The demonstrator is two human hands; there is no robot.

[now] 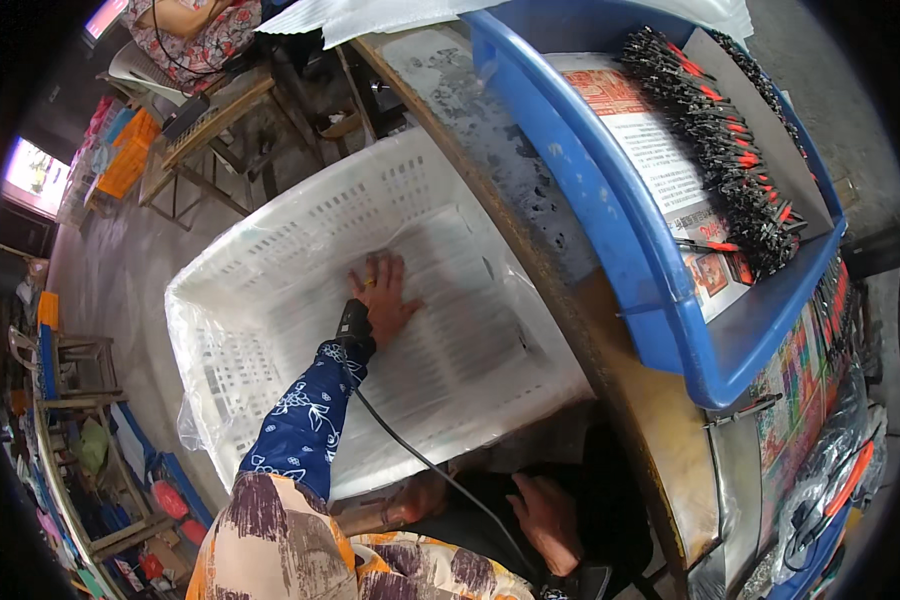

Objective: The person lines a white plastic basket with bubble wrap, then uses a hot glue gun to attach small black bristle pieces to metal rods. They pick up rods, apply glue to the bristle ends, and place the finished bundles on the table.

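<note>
White crate (pixel 270 300), plastic-lined, sits on floor just left of counter (pixel 510 200). L hand (pixel 385 298) flat inside it, fingers spread, grip on nothing. R hand (pixel 548 520) low by lap, grip unclear. Blue tub (pixel 610 230) w/ black-red clips (pixel 730 140) on counter.

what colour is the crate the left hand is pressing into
White, with slotted walls and a clear plastic liner, seen in the head view: the crate under the left hand.

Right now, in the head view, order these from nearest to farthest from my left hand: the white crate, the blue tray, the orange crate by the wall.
1. white crate: the left hand lies flat inside it, touching the plastic liner.
2. blue tray: to the right, on the table.
3. orange crate: far upper left, across the floor.
</note>
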